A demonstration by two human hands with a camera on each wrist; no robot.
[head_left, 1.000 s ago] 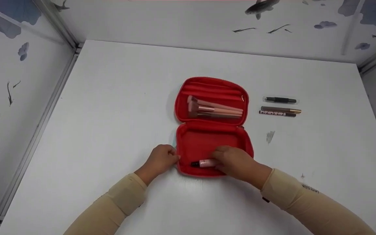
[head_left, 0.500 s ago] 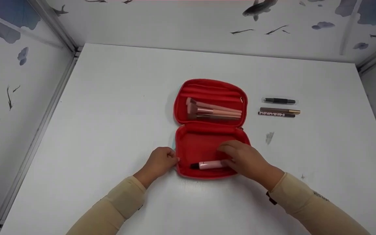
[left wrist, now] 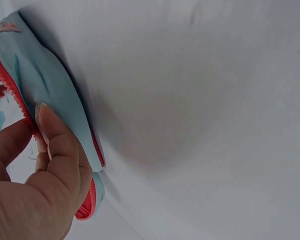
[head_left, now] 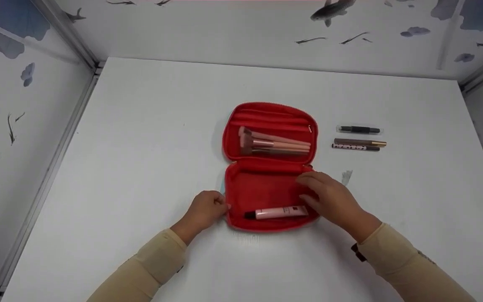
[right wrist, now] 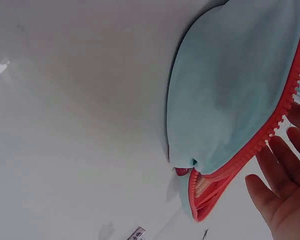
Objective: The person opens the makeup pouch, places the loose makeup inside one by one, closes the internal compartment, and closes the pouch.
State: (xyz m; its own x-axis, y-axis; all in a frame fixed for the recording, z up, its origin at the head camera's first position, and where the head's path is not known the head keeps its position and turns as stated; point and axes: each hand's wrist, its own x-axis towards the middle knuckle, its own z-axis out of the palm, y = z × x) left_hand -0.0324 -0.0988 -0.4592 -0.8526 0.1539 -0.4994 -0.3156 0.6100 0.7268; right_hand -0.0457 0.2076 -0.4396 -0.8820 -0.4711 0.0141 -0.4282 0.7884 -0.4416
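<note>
A zip cosmetic bag (head_left: 262,184), red inside and pale blue outside, lies unfolded on the table. In its near half rests a pink squeeze tube (head_left: 281,212) with a black cap. Several makeup brushes (head_left: 275,145) lie in the far half. My left hand (head_left: 204,209) pinches the bag's left rim; the left wrist view shows thumb and fingers on the red zip edge (left wrist: 15,92). Over the bag's right side, my right hand (head_left: 333,197) is apart from the tube and holds nothing. Its fingers (right wrist: 285,162) look loosely spread beside the zip in the right wrist view.
Right of the bag on the white table (head_left: 141,126) lie a black double-ended stick (head_left: 359,129) in a clear wrapper, a brown tube (head_left: 352,141) with a gold end, and a spotted pencil (head_left: 350,147). Patterned panels (head_left: 224,33) stand at the back and sides.
My right hand has let go of the pink tube and moved right, toward the bag's right rim. The tube now lies fully visible. My left hand keeps its place on the rim.
</note>
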